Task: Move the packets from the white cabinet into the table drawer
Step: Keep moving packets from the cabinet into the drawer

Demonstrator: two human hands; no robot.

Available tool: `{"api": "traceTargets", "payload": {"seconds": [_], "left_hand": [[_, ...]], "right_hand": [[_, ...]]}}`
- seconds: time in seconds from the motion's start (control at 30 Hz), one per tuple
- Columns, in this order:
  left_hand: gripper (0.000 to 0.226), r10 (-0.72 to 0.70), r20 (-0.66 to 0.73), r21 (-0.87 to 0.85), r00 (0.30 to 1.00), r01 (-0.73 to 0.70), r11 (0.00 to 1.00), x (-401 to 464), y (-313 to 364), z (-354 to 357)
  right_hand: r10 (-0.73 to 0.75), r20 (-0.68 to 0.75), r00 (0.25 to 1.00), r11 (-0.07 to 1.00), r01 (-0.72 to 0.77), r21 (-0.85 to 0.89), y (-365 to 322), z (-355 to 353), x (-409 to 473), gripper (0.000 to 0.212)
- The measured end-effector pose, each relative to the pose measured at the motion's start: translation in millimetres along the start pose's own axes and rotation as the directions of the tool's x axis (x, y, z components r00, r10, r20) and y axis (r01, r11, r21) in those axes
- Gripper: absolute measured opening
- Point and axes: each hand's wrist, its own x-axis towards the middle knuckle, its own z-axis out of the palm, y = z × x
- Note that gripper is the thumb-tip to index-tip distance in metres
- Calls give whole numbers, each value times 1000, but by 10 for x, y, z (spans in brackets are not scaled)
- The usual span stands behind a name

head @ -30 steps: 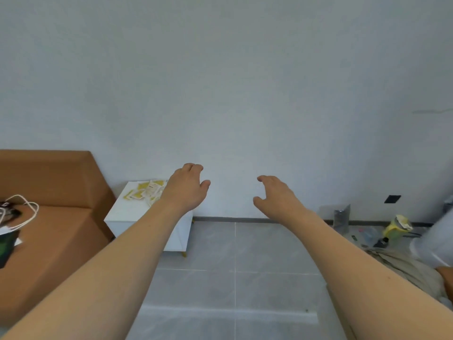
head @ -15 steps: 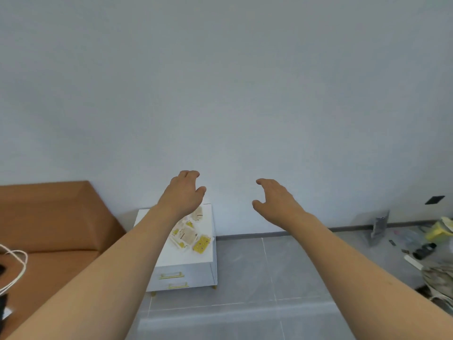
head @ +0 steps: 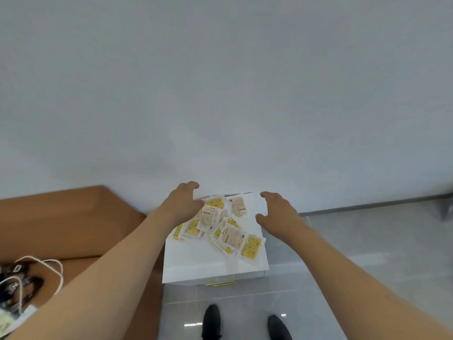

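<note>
Reaching step: both hands, left (head: 182, 204) and right (head: 277, 213), hover spread and empty over the packets (head: 220, 227) scattered atop the cabinet (head: 210, 266). Next, probably gather them into one grip.

- A white cabinet (head: 196, 266) stands on the grey floor (head: 355, 253), against the wall, below both hands.
- Packets (head: 220, 229), yellow and pale, lie scattered and overlapping on its top, between the left hand (head: 182, 207) and right hand (head: 277, 214), some under the left.
- Gold handles (head: 220, 282) show on its front edge.
</note>
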Motion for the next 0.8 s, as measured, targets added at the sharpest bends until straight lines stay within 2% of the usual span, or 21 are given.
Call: {"api": "traceTargets", "payload": {"seconds": [0.17,0.27,0.33,0.4,0.47,0.63,0.73,0.8], "left_hand": [[53,18,210,-46,977,-8,999,1030,-638,731],[56,40,336,0,941,-42,999,1451,-1041,1386],[57,44,367,72,929,-76,995,1672,-1306,1761],[57,58,334,142,941,-112,984,1878,-1539,2058],[57,93,239,204,967,-144,968,2042,-1714,2272],[74,283,51,413,958,-278,867,2394,-1916,2544],[83,285,42,426,957,-276,862,2553,-1924,2596],[85,255,28,429,966,-242,870,2626,-1908,2629]], "right_hand": [[287,70,955,953,-292,75,165,893,813,64],[503,119,856,834,-517,195,394,1538,1241,65],[621,145,771,734,-636,239,594,1960,1481,61],[709,157,687,646,-723,244,768,2339,1674,58],[760,141,635,603,-769,211,904,2659,1819,61],[794,44,606,595,-791,145,1100,3211,2000,71],[857,20,515,495,-833,247,1171,3288,2009,88],[872,4,489,469,-840,273,1177,3286,1996,92]]}}
